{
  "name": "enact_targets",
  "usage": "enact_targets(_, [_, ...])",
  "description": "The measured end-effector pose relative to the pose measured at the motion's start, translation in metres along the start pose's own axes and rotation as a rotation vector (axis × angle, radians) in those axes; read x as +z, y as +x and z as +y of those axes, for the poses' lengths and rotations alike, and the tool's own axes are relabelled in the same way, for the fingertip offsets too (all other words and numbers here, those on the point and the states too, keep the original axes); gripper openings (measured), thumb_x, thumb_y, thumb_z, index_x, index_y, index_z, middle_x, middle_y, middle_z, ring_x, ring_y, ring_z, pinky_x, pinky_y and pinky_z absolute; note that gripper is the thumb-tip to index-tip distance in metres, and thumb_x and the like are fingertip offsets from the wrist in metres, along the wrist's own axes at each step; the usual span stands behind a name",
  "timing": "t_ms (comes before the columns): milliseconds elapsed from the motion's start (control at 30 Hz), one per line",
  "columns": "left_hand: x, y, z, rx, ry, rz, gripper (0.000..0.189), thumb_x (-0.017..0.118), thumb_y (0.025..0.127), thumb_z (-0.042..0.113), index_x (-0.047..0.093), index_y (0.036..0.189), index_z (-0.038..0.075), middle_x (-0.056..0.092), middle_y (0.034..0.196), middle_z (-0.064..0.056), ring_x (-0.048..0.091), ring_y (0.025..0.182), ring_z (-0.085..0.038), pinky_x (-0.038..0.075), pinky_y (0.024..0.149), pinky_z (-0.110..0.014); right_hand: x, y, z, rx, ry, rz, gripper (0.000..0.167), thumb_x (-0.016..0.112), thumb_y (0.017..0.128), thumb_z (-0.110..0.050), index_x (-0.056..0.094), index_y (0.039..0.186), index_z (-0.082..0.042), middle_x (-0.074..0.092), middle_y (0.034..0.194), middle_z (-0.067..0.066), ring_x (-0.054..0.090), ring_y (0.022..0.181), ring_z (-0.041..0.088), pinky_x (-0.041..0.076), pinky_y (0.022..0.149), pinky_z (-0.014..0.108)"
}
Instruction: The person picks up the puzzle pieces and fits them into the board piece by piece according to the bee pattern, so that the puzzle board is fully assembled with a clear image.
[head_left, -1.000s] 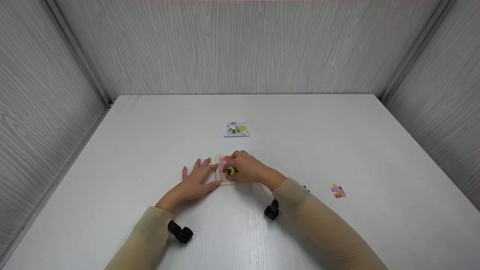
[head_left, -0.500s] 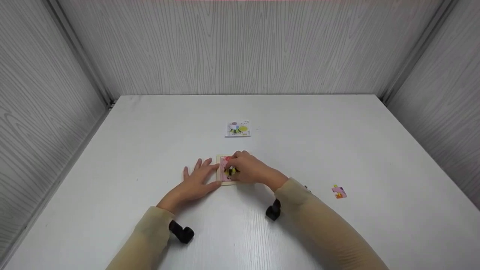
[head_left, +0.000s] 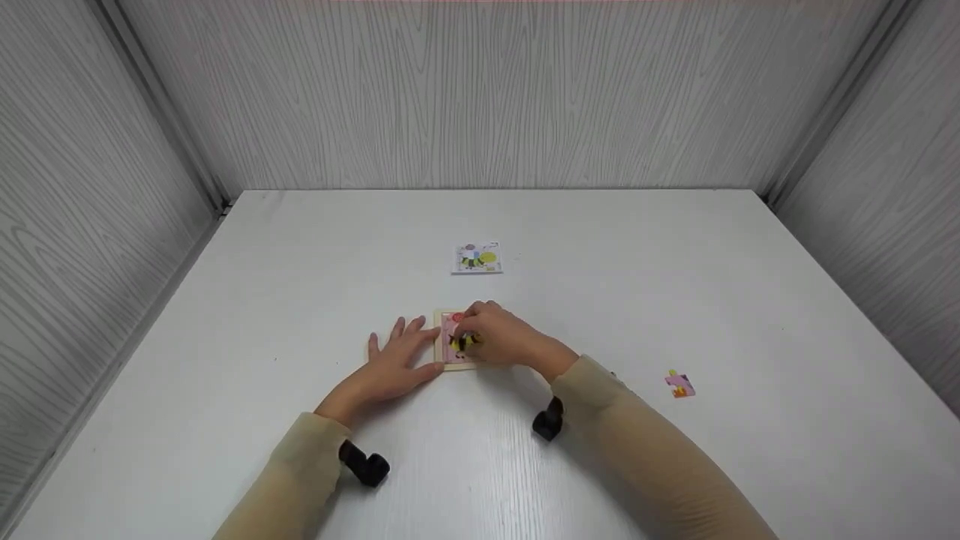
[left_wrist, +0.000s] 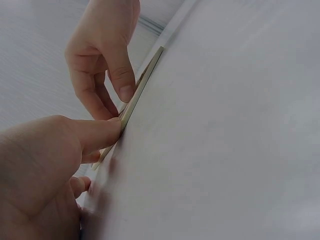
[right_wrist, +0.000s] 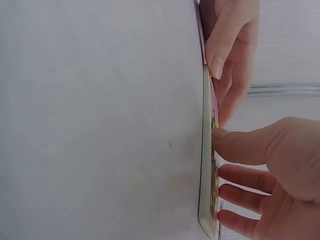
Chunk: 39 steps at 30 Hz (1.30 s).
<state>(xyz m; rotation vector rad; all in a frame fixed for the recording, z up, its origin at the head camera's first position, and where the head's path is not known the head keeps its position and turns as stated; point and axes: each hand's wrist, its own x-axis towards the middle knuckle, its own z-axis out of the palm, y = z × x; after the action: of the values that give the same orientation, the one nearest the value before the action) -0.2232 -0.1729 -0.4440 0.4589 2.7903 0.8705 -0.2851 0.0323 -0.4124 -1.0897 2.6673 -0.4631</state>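
Note:
In the head view my left hand [head_left: 394, 367] lies with its fingers spread at the left edge of a small framed puzzle [head_left: 448, 356]. Its thumb and index fingertip touch the frame. The puzzle has a light wooden border and a bee on pink. My right hand [head_left: 502, 336] reaches over its right part and covers much of it. In the right wrist view that hand's thumb [right_wrist: 227, 141] and fairly straight fingers [right_wrist: 245, 177] rest their tips on the puzzle's face. No lifted piece shows between them. The left wrist view shows the puzzle [left_wrist: 142, 82] edge-on, flat on the table.
Beyond the puzzle lies a square bee picture card [head_left: 478, 258]. A loose pink puzzle piece [head_left: 680, 384] rests to the right. A sliver of another small thing [head_left: 613, 373] peeks out behind the right sleeve. Grey wood-grain panels [head_left: 480, 97] enclose the white table [head_left: 360, 240].
Both hands keep nearly the same pose at the puzzle. The whole scene has shifted very slightly to the right in the head view, card and loose piece included.

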Motion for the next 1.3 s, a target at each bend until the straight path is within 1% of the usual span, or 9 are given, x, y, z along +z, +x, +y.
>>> enact_targets(167, [-0.0003,-0.0001,0.0015,-0.002,-0.001,-0.003,0.062,0.051,0.092,0.044,0.034,0.144,0.016,0.013,0.154,-0.012,-0.005,0.140,-0.033,-0.014,0.101,-0.061,-0.0007,-0.0015,-0.0004,0.036,0.014,-0.012,0.027,0.064,0.088,-0.015,0.067,0.115,-0.015,0.052,0.123,0.007,0.045,0.112,0.021,0.038,0.099,0.035])
enact_targets(333, [-0.0005,-0.0005,0.0027,-0.009,-0.001,-0.005,0.062,0.051,0.092,0.044,0.034,0.144,0.016,0.012,0.154,-0.012,-0.005,0.140,-0.033,-0.014,0.101,-0.061,-0.0007,-0.0020,-0.0016,0.058,0.012,-0.012,0.028,0.065,0.087,-0.015,0.067,0.115,-0.016,0.052,0.123,0.007,0.045,0.113,0.021,0.038,0.099,0.036])
enact_targets(567, [-0.0020,-0.0008,0.0029,0.001,-0.007,-0.002,0.061,0.052,0.092,0.042,0.035,0.144,0.014,0.013,0.154,-0.014,-0.004,0.140,-0.035,-0.014,0.100,-0.063,-0.0003,-0.0025,-0.0054,-0.011,-0.023,0.000,0.031,0.066,0.086,-0.013,0.067,0.117,-0.017,0.055,0.122,0.008,0.047,0.110,0.022,0.041,0.095,0.036])
enact_targets(800, [-0.0031,-0.0015,0.0025,0.004,-0.012,-0.001,0.061,0.051,0.092,0.043,0.036,0.143,0.014,0.013,0.154,-0.014,-0.004,0.140,-0.035,-0.013,0.100,-0.063,0.0008,-0.0031,-0.0079,-0.053,-0.030,-0.002,0.026,0.068,0.085,-0.014,0.070,0.111,-0.017,0.056,0.120,0.007,0.049,0.108,0.022,0.039,0.095,0.038])
enact_targets(900, [-0.0025,-0.0013,0.0020,0.014,-0.019,0.006,0.060,0.052,0.092,0.042,0.036,0.143,0.013,0.014,0.153,-0.015,-0.004,0.140,-0.036,-0.013,0.100,-0.063,0.0009,-0.0038,-0.0077,-0.066,-0.022,-0.003,0.024,0.068,0.086,-0.016,0.071,0.110,-0.017,0.057,0.119,0.006,0.049,0.106,0.021,0.040,0.093,0.038])
enact_targets(1000, [-0.0016,-0.0008,0.0016,0.021,-0.021,0.012,0.060,0.052,0.092,0.041,0.037,0.143,0.013,0.015,0.153,-0.016,-0.003,0.139,-0.038,-0.012,0.099,-0.065,0.0005,-0.0048,-0.0070,-0.082,-0.017,0.004,0.023,0.067,0.086,-0.016,0.071,0.109,-0.016,0.057,0.120,0.006,0.048,0.108,0.022,0.039,0.094,0.039])
enact_targets(1133, [-0.0010,-0.0004,0.0018,0.019,-0.018,0.010,0.060,0.052,0.092,0.042,0.037,0.143,0.014,0.015,0.153,-0.016,-0.003,0.140,-0.037,-0.012,0.099,-0.065,-0.0001,-0.0059,-0.0058,-0.102,-0.008,0.006,0.025,0.067,0.086,-0.014,0.070,0.111,-0.016,0.056,0.122,0.008,0.048,0.110,0.023,0.038,0.095,0.039])
enact_targets(1300, [-0.0017,-0.0007,0.0012,0.019,-0.019,0.005,0.061,0.052,0.092,0.042,0.036,0.143,0.014,0.014,0.153,-0.016,-0.003,0.140,-0.037,-0.013,0.099,-0.064,-0.0001,-0.0055,-0.0057,-0.126,-0.003,-0.007,0.022,0.067,0.086,-0.015,0.072,0.107,-0.018,0.057,0.121,0.007,0.047,0.109,0.021,0.037,0.095,0.039])
